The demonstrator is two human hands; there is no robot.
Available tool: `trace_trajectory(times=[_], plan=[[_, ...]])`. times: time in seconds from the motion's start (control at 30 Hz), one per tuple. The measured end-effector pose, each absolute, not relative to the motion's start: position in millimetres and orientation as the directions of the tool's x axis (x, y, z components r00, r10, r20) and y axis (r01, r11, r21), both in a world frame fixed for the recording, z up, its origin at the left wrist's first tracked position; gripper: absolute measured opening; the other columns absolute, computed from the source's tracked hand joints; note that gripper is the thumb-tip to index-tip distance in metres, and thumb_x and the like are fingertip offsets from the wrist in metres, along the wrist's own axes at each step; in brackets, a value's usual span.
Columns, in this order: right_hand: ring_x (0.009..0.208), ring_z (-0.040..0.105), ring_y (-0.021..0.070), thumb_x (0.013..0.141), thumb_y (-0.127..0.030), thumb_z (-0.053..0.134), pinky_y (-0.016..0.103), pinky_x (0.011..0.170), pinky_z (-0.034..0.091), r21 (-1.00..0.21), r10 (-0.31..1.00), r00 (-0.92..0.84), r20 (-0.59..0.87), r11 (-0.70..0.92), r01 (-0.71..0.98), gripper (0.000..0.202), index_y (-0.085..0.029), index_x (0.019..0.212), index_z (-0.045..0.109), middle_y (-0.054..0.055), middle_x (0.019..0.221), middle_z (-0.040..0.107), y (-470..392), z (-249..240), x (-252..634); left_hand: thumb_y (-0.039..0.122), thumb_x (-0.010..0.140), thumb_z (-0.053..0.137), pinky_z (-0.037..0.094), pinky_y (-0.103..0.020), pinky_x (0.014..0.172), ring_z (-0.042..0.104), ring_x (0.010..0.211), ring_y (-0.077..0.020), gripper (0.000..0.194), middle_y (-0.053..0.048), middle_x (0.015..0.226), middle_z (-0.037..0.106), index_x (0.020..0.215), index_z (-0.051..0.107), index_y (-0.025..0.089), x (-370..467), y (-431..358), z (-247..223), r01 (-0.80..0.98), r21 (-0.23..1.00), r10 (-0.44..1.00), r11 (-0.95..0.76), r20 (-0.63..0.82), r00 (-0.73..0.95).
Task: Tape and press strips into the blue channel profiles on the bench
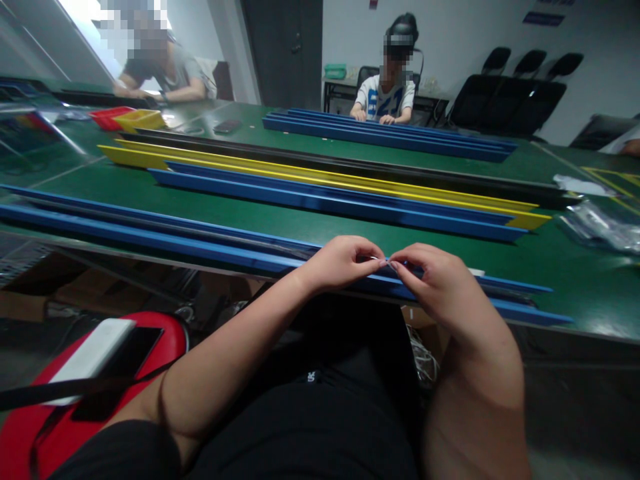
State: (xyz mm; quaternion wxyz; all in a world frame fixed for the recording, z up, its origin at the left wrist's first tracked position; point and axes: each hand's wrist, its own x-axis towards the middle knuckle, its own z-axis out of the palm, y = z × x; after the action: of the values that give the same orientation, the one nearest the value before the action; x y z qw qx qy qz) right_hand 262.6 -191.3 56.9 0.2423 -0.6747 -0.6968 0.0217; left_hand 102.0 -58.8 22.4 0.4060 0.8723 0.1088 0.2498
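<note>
My left hand (345,261) and my right hand (433,270) meet fingertip to fingertip above the near blue channel (240,257), a long rail along the table's front edge. Each hand pinches thumb against forefinger on a thin, pale, wire-like piece (375,258). What exactly it is, is too small to tell. A dark strip (200,233) lies inside the near channel, which passes beneath both hands.
Beyond lie a second blue channel (325,200), a yellow channel (280,175), a black one (425,175) and more blue channels (380,137) on the green table (585,280). Two people sit opposite. Red (110,118) and yellow (143,120) trays stand at left.
</note>
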Motion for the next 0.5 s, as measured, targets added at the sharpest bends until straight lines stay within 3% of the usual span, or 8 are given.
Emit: trace_trajectory(times=[0.5], plan=[[0.083,0.068,0.0186,0.087,-0.025,0.057,0.029,0.072,0.049,-0.38,0.964,0.081,0.254,0.022,0.925,0.021,-0.023,0.102,0.072,0.004,0.096,0.074,-192.4,51.7,262.5,0.034,0.089,0.061,0.043,-0.023,0.068,0.062,0.075,-0.0123,0.022,-0.002,0.082,0.071,0.091,0.074,0.017,101.9,-58.1,20.6,-0.011,0.748,0.386,-0.664,0.356,0.851]])
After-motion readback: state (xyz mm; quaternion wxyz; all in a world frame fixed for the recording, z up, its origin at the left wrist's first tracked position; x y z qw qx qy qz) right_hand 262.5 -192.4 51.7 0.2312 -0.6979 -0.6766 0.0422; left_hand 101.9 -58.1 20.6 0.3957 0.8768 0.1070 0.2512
